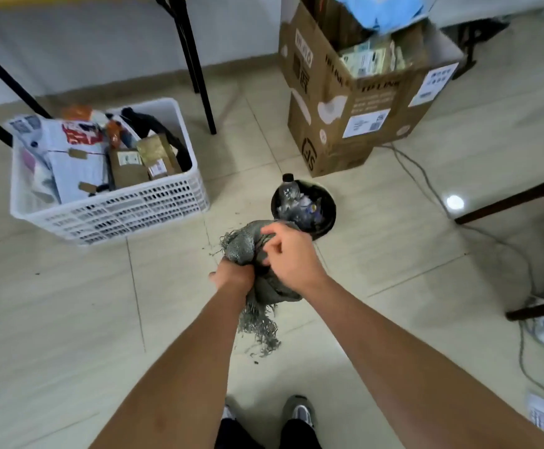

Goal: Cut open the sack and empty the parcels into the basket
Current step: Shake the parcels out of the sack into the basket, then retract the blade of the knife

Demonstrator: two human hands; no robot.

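Both hands clenched on the crumpled grey sack: left hand (233,275) gripping low, right hand (288,257) pinching the bunched top. Sack (248,244) held above the floor (frayed threads dangling), just before a black bin (327,209). Parcels (128,166) piled in the white basket (108,212), well apart to the left.

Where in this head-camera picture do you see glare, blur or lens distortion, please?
Head view: a bright round glare spot sits on the glossy beige floor tiles at right; the white perforated plastic basket is slightly smeared, its print unreadable; the black table legs lean outward, a wide-angle effect; the hands and the crumpled grey woven sack look fairly sharp.
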